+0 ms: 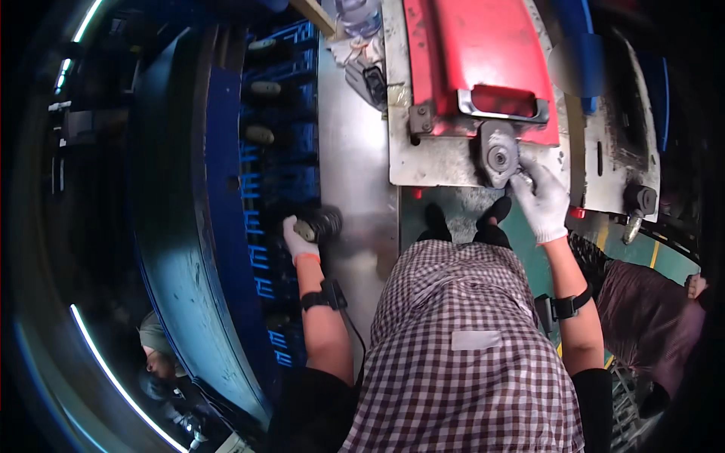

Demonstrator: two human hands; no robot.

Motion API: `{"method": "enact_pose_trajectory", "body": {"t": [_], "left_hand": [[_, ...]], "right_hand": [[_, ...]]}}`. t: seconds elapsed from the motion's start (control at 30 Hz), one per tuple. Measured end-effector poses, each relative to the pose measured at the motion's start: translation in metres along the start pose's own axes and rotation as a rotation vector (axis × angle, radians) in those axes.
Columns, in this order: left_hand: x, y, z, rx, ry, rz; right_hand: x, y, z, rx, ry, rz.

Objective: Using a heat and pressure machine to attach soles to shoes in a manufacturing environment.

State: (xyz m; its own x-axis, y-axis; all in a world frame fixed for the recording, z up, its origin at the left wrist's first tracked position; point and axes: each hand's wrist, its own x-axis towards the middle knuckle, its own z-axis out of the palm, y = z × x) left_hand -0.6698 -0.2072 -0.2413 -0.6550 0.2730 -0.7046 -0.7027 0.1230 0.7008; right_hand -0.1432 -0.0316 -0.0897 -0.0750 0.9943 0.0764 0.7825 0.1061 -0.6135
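Observation:
My left hand (300, 240), in a white glove, is closed round the near left side of a dark, ribbed, rounded piece (326, 223) at the rack's edge. The piece shows a paler end by my fingers; its exact kind is unclear. On the right, my white-gloved right hand (545, 200) has its fingertips bent against the lower right edge of a grey, diamond-shaped piece (498, 155) with a round hub. That piece sits at the front of a red machine cover (483, 53), just below a metal-rimmed slot (504, 106). My right thumb is partly hidden.
A blue rack (260, 189) holding several pale oval pieces runs along the left, beside a metal ledge (351, 143). Grey gloves (365, 83) and a clear bottle (359, 16) lie at the ledge's far end. A co-worker's checked apron (649, 317) is close on my right.

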Motion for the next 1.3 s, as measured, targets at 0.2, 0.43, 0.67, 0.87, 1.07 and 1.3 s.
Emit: {"method": "enact_pose_trajectory", "body": {"t": [0.2, 0.43, 0.67, 0.87, 1.07, 1.3], "left_hand": [[0.099, 0.054, 0.04, 0.104, 0.072, 0.192], [0.185, 0.101, 0.091, 0.231, -0.002, 0.154], [0.128, 0.033, 0.073, 0.627, 0.203, 0.568], [0.001, -0.023, -0.105, 1.334, 1.314, 0.486], [0.01, -0.033, -0.279, 0.216, 0.856, 0.061], [0.077, -0.014, -0.343, 0.026, 0.201, -0.324]], "right_hand": [[0.004, 0.008, -0.006, -0.027, 0.021, 0.005], [0.004, 0.008, -0.007, -0.01, -0.013, 0.115], [0.0, 0.016, -0.006, 0.002, -0.044, 0.197], [-0.001, 0.034, -0.004, 0.082, 0.012, 0.015], [0.001, 0.044, -0.008, 0.134, -0.07, 0.183], [0.007, 0.047, -0.012, 0.105, -0.082, 0.188]]}}
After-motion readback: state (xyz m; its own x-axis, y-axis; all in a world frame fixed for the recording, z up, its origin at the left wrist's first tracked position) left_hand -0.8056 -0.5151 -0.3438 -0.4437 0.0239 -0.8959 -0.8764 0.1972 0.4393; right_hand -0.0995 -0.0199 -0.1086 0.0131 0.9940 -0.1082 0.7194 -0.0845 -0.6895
